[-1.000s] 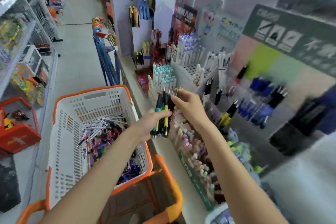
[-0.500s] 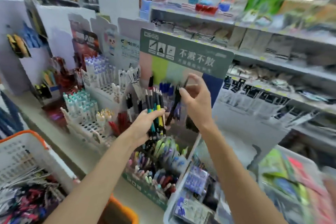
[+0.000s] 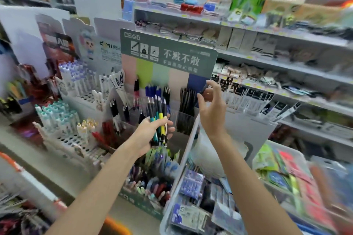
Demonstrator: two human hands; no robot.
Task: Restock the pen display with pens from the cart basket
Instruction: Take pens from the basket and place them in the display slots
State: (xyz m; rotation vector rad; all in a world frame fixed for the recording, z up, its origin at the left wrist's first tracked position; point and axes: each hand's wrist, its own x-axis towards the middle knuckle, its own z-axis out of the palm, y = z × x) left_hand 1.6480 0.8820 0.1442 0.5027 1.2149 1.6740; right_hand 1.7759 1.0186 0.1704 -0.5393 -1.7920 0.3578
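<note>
Pens [image 3: 158, 120], a fanned bunch, sit clenched upright in the left hand [image 3: 150, 133] before the pen display [image 3: 168, 74]. Right hand [image 3: 212, 108] hangs spread and empty beside the display's black pens [image 3: 188, 99]. Header card [image 3: 168, 51] reads "不溅不散". Crowded store shelves [image 3: 267, 59] rise behind; basket rim [image 3: 11, 162] shows lower left.

Glossy black plastic pens with teal and yellow rubbery-looking grips and shiny silver metal tips [image 3: 158, 118] stand before the matt green printed-cardboard header sign [image 3: 168, 51], beside which clear glossy plastic compartments [image 3: 183, 120] hold more dark pens.
</note>
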